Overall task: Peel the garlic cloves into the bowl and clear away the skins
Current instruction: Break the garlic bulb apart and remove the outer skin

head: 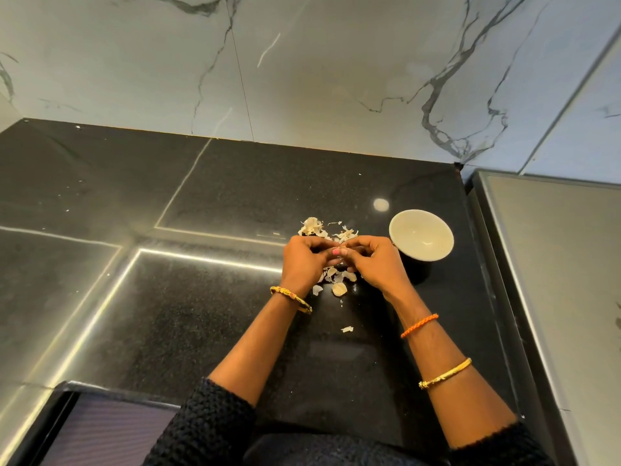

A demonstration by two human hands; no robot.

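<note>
My left hand (pixel 304 260) and my right hand (pixel 374 262) meet fingertip to fingertip above the black counter, pinching a small garlic clove that the fingers almost wholly hide. A white bowl (pixel 421 235) stands just right of my right hand; its inside looks bare. A heap of papery garlic skins (pixel 327 230) lies just beyond my hands. Below my hands lie several loose garlic pieces (pixel 339 288), cloves or skins I cannot tell. One stray skin scrap (pixel 347 329) lies nearer to me, between my forearms.
The black speckled counter (pixel 201 314) runs left and toward me, backed by a marble wall (pixel 302 62). A grey steel surface (pixel 554 264) borders the counter on the right. The counter's front edge (pixel 111 393) is at lower left.
</note>
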